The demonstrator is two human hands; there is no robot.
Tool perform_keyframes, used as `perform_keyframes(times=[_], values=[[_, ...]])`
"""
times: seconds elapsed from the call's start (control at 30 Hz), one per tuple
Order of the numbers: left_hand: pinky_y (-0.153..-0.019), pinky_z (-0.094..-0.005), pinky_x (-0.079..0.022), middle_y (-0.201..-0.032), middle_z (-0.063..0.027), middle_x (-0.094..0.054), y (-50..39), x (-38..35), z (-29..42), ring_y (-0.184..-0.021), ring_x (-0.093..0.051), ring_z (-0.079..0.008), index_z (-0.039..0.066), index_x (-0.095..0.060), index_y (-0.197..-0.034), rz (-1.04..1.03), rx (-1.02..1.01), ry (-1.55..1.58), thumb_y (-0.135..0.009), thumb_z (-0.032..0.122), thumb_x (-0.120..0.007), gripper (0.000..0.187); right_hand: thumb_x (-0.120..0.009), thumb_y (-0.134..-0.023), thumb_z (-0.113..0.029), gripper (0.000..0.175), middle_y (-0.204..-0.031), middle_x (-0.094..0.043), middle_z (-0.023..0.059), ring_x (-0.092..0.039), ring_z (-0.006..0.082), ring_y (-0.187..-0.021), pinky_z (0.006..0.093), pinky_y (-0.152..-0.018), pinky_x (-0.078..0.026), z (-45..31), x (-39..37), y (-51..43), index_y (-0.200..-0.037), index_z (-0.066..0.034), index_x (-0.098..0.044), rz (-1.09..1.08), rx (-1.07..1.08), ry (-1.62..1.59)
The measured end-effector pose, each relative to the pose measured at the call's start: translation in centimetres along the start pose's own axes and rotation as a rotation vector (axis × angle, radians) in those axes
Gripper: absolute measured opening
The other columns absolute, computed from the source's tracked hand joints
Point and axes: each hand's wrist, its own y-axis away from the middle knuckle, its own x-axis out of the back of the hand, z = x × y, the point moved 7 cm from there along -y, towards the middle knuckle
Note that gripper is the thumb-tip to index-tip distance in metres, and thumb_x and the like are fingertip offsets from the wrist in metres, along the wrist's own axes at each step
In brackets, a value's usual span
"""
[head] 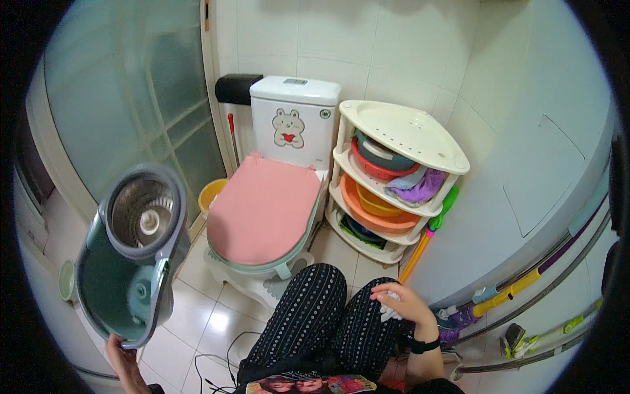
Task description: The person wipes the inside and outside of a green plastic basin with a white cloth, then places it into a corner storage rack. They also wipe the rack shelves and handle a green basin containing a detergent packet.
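At the lower left, my left hand (121, 355) grips the near rim of a grey-green spin mop bucket (93, 290). The bucket is tilted, so its inside faces me. A round metal spin basket (129, 209) with a pale centre hub sits in its far end. Inside the deeper part, a round teal fitting (141, 291) shows on the bottom. My right hand (407, 306) rests over my right knee, fingers bent around a crumpled white cloth or tissue (390, 309). Most of that white piece is covered by the hand.
A toilet with a pink lid cover (266, 212) stands ahead, a white footstool (241, 290) at its base. Right of it is a corner shelf (408, 133) with stacked basins. Mop handles (507, 295) lean at the right; black cables (216, 364) lie on the tiles.
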Motion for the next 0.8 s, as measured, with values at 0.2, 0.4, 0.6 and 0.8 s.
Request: perform_keyframes(times=[0.2, 0.4, 0.6, 0.8], values=[[-0.055, -0.0213, -0.045, -0.07, 0.0041, -0.054, 1.1, -16.1, 7.1, -0.058, -0.052, -0.0073, 0.01, -0.052, -0.079, -0.185, -0.122, 0.034, -0.081, 0.014, -0.058, 0.007, -0.058, -0.096, -0.018, 0.028, -0.105, -0.07, 0.0089, -0.063, 0.0109, -0.095, 0.0234, -0.079, -0.05, 4.4, -1.3, 0.6, -0.117, -0.0004, -0.061, 0.045, -0.039, -0.107], [-0.046, -0.0235, -0.038, -0.061, 0.0041, -0.046, -1.0, -37.9, 8.9, -0.049, -0.046, -0.0087, 0.009, -0.054, -0.079, -0.521, -0.074, 0.068, -0.086, 0.012, -0.054, 0.008, -0.057, -0.097, -0.019, 0.025, -0.096, -0.071, 0.0074, -0.06, 0.0078, -0.078, 0.0217, -0.069, -0.048, 6.1, -0.2, 1.6, -0.113, -0.0003, -0.063, 0.335, 0.067, -0.294], [-0.065, -0.0381, -0.06, -0.069, -0.0168, -0.059, 1.9, -60.3, 9.8, -0.051, -0.059, -0.0254, -0.011, -0.046, -0.098, -0.974, -0.023, -0.004, -0.087, 0.011, -0.051, 0.025, -0.058, -0.096, -0.02, 0.025, -0.096, -0.071, 0.0052, -0.058, 0.006, -0.075, 0.0211, -0.066, -0.047, 7.1, 0.4, 2.5, -0.112, -0.0016, -0.063, 0.37, 0.06, -0.228], [-0.062, -0.0414, -0.061, -0.097, -0.0241, -0.057, 3.6, -82.7, 6.9, -0.079, -0.063, -0.0386, -0.012, -0.041, -0.116, -1.103, -0.029, -0.125, -0.085, 0.019, -0.062, 0.048, -0.057, -0.096, -0.019, 0.026, -0.096, -0.071, 0.0054, -0.059, 0.0056, -0.076, 0.0209, -0.07, -0.047, 8.5, 1.4, 1.8, -0.114, -0.0005, -0.063, 0.356, 0.035, -0.285]])
